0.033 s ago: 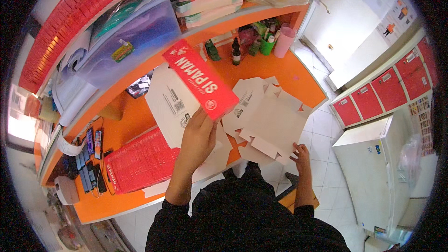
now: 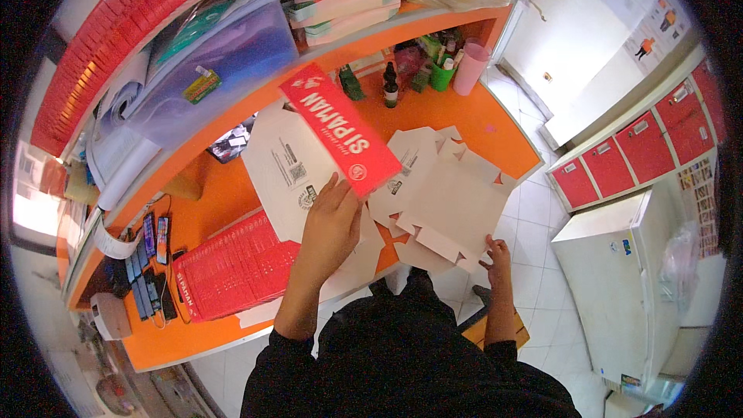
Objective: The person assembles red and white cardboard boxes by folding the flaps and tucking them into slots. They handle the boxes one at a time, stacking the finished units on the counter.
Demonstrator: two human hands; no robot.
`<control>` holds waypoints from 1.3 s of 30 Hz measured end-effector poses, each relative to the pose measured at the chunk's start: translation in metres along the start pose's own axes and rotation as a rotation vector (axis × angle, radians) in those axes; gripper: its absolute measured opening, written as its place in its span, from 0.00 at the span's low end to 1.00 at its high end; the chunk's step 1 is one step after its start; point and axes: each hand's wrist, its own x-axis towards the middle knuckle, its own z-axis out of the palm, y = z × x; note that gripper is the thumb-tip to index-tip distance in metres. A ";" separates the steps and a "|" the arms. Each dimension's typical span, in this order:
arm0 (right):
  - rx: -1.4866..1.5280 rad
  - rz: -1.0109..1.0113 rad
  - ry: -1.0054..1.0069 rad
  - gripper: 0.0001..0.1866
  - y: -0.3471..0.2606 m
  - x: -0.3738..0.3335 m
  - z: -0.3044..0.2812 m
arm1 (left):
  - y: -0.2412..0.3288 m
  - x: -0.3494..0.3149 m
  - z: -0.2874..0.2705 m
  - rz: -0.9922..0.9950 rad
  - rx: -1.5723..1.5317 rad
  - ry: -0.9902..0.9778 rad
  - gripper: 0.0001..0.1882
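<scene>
The person's two bare hands at work over an orange table [image 2: 476, 114]. The left hand [image 2: 331, 220] has its fingers and thumb closed on the near end of a red box [image 2: 340, 131], which is held raised and slanting above the middle of the table. The right hand [image 2: 500, 254] is at the near right margin of a flat white carton [image 2: 457, 193], its fingers curled; whether they pinch the card or only touch it cannot be told. This carton lies toward the table's right end and juts past the front edge. A printed white carton [image 2: 285, 156] lies beneath the raised box. A row of red boxes [image 2: 240, 267] lies along the front edge, left of centre; phones [image 2: 162, 238] lie near the left end. Toward the back right corner stand a dark bottle [image 2: 391, 87], a green cup [image 2: 442, 77] and a pink cup [image 2: 470, 70].
</scene>
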 end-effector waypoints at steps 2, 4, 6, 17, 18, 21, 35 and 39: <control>-0.021 -0.137 -0.119 0.20 0.058 0.042 -0.022 | 0.004 0.008 0.009 0.048 0.047 -0.074 0.15; -0.006 -0.240 -0.115 0.24 0.068 0.047 -0.016 | 0.001 0.012 0.018 0.058 0.079 -0.155 0.16; 0.047 -0.317 0.024 0.29 0.027 0.018 0.025 | -0.005 0.013 0.029 0.032 0.113 -0.256 0.17; -0.008 -0.444 0.218 0.38 -0.010 0.088 -0.057 | -0.035 -0.002 0.122 0.001 0.425 -0.547 0.13; -0.057 -0.454 0.237 0.37 -0.007 0.102 -0.062 | -0.037 -0.003 0.128 0.002 0.441 -0.542 0.13; -0.408 -0.664 0.339 0.31 -0.020 0.138 -0.074 | -0.044 -0.013 0.150 -0.003 0.489 -0.524 0.12; -1.061 -0.469 0.779 0.36 -0.074 0.124 -0.031 | -0.073 -0.024 0.191 0.049 0.530 -0.122 0.24; -1.093 -0.597 0.830 0.29 -0.094 0.090 -0.013 | -0.038 -0.013 0.176 -0.216 0.309 -0.204 0.22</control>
